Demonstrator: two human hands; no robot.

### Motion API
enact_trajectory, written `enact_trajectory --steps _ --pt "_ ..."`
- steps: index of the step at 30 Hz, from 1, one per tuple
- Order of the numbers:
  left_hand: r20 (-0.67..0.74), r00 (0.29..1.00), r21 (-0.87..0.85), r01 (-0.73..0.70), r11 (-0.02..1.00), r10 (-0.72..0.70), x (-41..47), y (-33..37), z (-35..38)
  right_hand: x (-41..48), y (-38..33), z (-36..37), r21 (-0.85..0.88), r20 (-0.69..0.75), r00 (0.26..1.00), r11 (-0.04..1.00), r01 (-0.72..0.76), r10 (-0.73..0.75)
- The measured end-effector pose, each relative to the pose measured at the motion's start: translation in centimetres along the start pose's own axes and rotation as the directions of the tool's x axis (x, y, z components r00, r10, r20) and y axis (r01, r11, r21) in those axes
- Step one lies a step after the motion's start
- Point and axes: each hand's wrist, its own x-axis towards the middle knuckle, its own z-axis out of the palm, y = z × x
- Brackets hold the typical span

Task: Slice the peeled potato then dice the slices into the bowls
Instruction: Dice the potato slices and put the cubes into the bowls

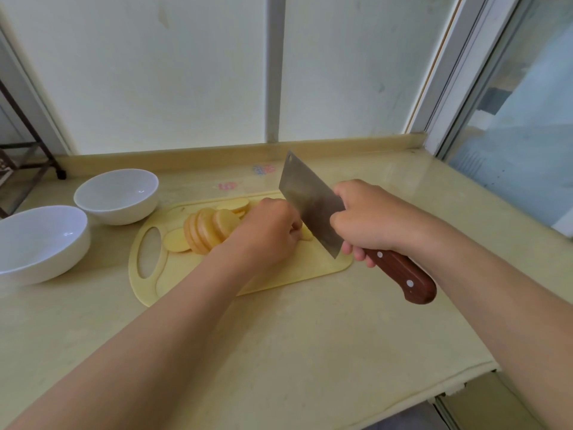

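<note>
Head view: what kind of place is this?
Probably a home kitchen, at a beige counter beside a window. Cues: a cutting board with potato slices, a cleaver in the right hand, and two white bowls.

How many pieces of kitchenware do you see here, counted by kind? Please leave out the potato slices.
White bowls: 2
Cutting board: 1
Cleaver: 1
Total: 4
</note>
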Motion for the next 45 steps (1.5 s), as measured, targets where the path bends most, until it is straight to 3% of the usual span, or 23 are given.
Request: enact_trajectory --steps 30,41,45 --pt "0.008 0.999 -0.039 0.047 0.998 -0.046 -0.2 0.2 0.0 0.2 -1.4 0.9 -0.156 0.148 0.988 0.987 -0.030 0.053" --pt "-0.023 1.000 0.003 0.017 1.000 -0.017 -0.7 0.7 -0.5 0.5 0.5 -0.5 -0.005 0.179 0.981 0.997 -0.074 0.074" --pt "-0.026 0.999 -0.003 0.046 0.999 -0.046 -0.4 0.3 -0.1 -0.5 1.7 -2.5 0.161 0.119 0.990 0.983 -0.091 0.072"
